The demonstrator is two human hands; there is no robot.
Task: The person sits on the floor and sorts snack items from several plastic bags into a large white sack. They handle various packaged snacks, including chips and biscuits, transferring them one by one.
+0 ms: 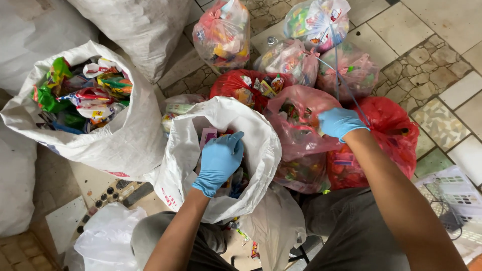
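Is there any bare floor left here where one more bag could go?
Yes: the tiled floor at upper right, beyond the red bag, is bare. Between the white sacks and the knotted bags it is crowded; both gloved hands sit among them.

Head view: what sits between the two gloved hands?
In the head view, the white sack's rim and the near side of a pink bag lie between the left hand, inside the sack, and the right hand.

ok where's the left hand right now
In the head view, the left hand sits just left of centre, reaching down into the open white sack of wrappers, beside the pink bag the right hand grips.
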